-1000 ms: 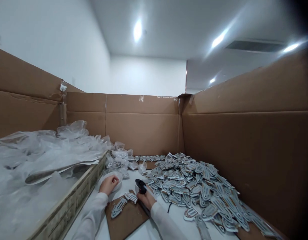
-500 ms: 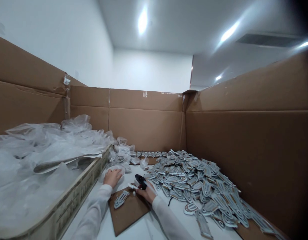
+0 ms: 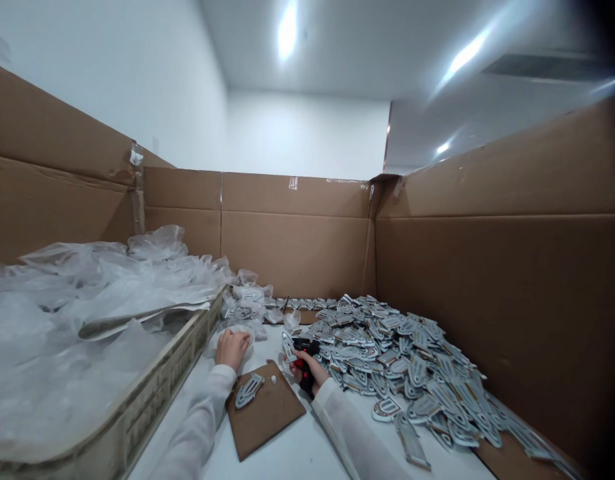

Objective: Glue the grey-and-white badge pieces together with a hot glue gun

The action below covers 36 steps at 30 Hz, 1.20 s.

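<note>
My left hand (image 3: 232, 349) is at a small, round white bowl (image 3: 249, 347), its fingers bent down at the rim; the fingertips and whatever they touch are hard to make out. In my right hand (image 3: 310, 375) is a black and red glue gun (image 3: 306, 346), nose pointing left. A grey, clip-shaped part (image 3: 288, 347) stands tilted by the fingers of that hand, seemingly held along with the gun. Between my forearms a brown cardboard square (image 3: 264, 421) lies on the white table, bearing another grey part (image 3: 250, 390) and a small white blob (image 3: 274, 379).
A large heap of grey parts (image 3: 412, 363) covers the right side. On the left stands a plastic crate (image 3: 152, 393) full of clear bags (image 3: 102, 280). Several parts stand in a row (image 3: 307, 304) at the back. Cardboard walls (image 3: 297, 247) enclose the table.
My right hand has moved up and right with the glue gun, away from the cardboard square. A grey part now shows upright at its fingers. My left hand stays at the bowl.
</note>
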Motion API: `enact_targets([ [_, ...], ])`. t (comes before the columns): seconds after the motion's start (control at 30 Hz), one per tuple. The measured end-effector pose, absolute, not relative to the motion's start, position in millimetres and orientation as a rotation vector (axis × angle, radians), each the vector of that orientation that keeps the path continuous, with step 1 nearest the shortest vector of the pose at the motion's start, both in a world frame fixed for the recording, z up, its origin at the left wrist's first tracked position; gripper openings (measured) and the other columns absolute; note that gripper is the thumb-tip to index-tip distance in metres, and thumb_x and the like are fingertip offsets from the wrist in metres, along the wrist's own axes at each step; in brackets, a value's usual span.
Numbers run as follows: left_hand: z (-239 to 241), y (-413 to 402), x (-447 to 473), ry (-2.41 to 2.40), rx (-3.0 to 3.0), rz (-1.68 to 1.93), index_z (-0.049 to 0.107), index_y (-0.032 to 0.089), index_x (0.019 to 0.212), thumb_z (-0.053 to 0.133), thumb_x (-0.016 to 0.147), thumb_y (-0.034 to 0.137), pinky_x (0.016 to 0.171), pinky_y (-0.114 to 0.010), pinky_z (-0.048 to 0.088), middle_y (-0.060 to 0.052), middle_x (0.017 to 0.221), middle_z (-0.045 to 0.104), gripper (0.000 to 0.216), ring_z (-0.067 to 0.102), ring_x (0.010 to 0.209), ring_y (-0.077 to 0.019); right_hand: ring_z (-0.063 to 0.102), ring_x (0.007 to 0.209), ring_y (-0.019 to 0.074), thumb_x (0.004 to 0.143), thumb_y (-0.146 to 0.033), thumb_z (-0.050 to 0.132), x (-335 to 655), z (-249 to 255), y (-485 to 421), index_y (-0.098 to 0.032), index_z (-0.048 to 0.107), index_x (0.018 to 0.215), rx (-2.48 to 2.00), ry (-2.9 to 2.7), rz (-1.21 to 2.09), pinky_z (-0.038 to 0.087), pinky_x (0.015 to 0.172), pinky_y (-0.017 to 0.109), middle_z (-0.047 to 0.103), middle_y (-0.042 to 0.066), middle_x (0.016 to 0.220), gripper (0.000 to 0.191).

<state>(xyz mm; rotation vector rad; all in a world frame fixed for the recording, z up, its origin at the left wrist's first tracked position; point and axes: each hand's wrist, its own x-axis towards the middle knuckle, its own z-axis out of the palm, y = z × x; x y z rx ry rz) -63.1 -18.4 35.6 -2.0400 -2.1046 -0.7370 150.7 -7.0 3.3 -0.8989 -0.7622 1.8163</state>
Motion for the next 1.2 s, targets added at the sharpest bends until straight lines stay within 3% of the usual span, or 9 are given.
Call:
enact_targets([
  [0.17,40.1,-24.5,-58.1,-2.003,-1.945,-0.808,0.067,0.022,0.088,0.039,0.083,0.028,0.080,-0.036,0.034,-0.007,0.091,0.068,0.029,0.051,0.091,-0.0261,0.054,0.041,0.0061,0.078,-0.016,0.054,150.5,5.6,-8.1,-0.011,0.058,0.066,-0.871,-0.651,1.852,0.046,0.045,0.012,0.059,0.002,0.051,0.014],
  [0.4,44.2,-24.6,-59.8,-2.075,-1.809,-0.948,0.063,0.020,0.088,0.039,0.082,0.026,0.079,-0.034,0.036,-0.007,0.089,0.068,0.026,0.055,0.087,-0.0245,0.056,0.040,0.0088,0.073,-0.015,0.060,147.7,3.4,-8.0,-0.010,0.058,0.071,-0.941,-0.720,1.799,0.046,0.043,0.014,0.061,0.004,0.053,0.006],
  [0.73,37.1,-9.9,-69.4,-2.057,-1.767,-1.950,0.051,0.019,0.101,0.050,0.071,0.028,0.071,-0.028,0.046,-0.004,0.080,0.068,0.031,0.062,0.074,-0.0180,0.058,0.043,0.0101,0.071,-0.015,0.062,147.4,0.5,-6.3,-0.012,0.057,0.072,-0.926,-0.727,1.780,0.045,0.042,0.015,0.061,0.003,0.053,0.006],
  [0.97,37.4,-10.4,-70.1,-2.042,-1.774,-1.686,0.059,0.018,0.083,0.046,0.074,0.031,0.069,-0.028,0.045,-0.005,0.084,0.066,0.020,0.059,0.069,-0.0173,0.057,0.042,0.0103,0.071,-0.014,0.061,147.2,3.5,-9.2,-0.012,0.057,0.075,-0.958,-0.735,1.782,0.045,0.040,0.016,0.063,0.004,0.055,0.006],
  [1.2,44.1,-39.8,-18.7,-1.445,-2.248,-1.287,0.065,0.022,0.087,0.041,0.085,0.033,0.089,-0.034,0.037,-0.004,0.094,0.068,0.027,0.054,0.096,-0.0199,0.058,0.044,0.0110,0.068,-0.015,0.063,145.2,2.4,-10.3,-0.010,0.058,0.074,-0.917,-0.768,1.735,0.045,0.039,0.016,0.064,0.005,0.055,0.010],
])
